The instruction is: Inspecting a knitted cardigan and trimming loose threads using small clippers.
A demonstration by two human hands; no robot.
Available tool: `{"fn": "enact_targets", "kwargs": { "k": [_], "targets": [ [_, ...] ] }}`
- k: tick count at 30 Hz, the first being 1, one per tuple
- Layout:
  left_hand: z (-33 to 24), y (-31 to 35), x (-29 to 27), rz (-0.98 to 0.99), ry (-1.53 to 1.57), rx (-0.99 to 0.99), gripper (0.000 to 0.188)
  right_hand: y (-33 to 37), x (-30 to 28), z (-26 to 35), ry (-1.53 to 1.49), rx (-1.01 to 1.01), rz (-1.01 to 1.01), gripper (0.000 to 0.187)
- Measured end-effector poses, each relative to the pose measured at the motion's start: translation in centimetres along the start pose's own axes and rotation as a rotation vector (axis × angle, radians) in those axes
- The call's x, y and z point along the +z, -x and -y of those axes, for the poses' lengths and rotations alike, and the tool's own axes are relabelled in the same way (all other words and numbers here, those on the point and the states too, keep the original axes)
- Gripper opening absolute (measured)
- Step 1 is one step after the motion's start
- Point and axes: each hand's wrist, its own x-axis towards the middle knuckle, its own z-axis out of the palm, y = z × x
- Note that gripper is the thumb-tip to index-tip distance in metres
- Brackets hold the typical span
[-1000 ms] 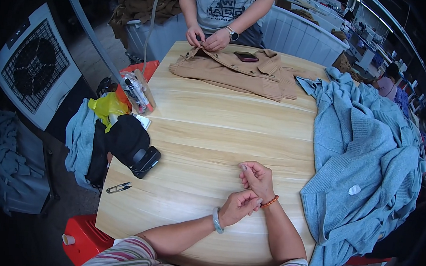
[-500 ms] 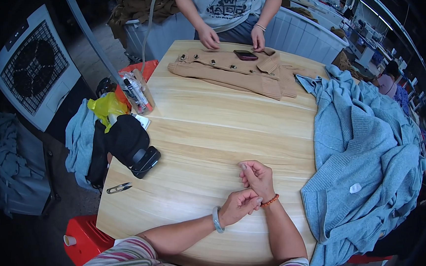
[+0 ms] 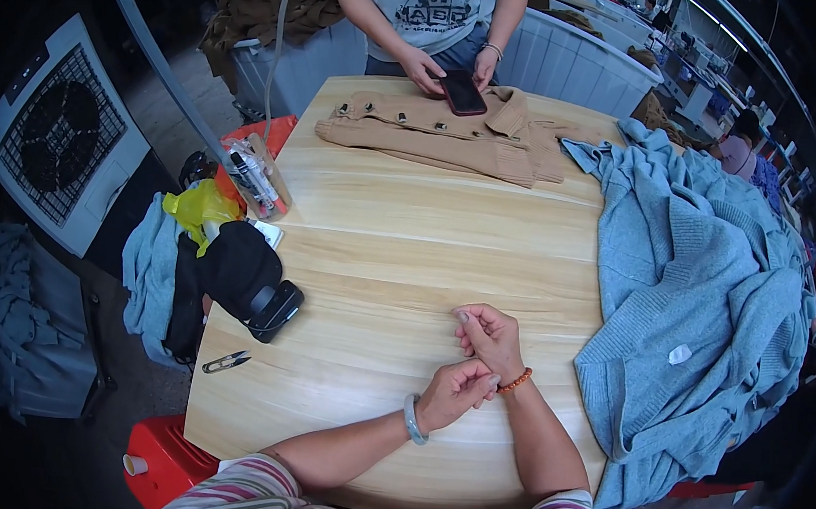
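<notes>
Our left hand [image 3: 453, 396] and right hand [image 3: 494, 342]: grips curled closed, nothing visibly held. We have blue knitwear [image 3: 685, 283] unhandled, table's [image 3: 399, 254] right.

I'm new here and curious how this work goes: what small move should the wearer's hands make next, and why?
Perhaps draw the left hand away from the right hand: they sit together, neither clearly holding anything, and parting them might free the right hand for the blue knitwear heaped on that side of the table.

Right fingers [image 3: 465, 338] partly hidden by the hand, co-worker [image 3: 438, 34] cut off by top edge, distant machines [image 3: 697, 84] blurred
</notes>
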Motion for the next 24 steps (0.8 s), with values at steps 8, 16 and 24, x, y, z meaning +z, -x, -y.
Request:
{"fn": "enact_targets", "kwargs": {
  "k": [8, 16, 24],
  "targets": [
    [0.2, 0.0, -0.2, 0.005, 0.005, -0.016, 0.015, -0.1, 0.0, -0.2, -0.028, -0.033, 0.020, 0.016],
    [0.5, -0.4, 0.2, -0.070, -0.035, -0.097, 0.012, -0.4, -0.3, -0.9, 0.026, -0.046, -0.023, 0.019],
    [-0.1, -0.6, 0.2, -0.043, -0.024, -0.056, 0.016, 2.0, -8.4, 5.7, 0.887, -0.971, -0.702, 0.029]
  ]
}}
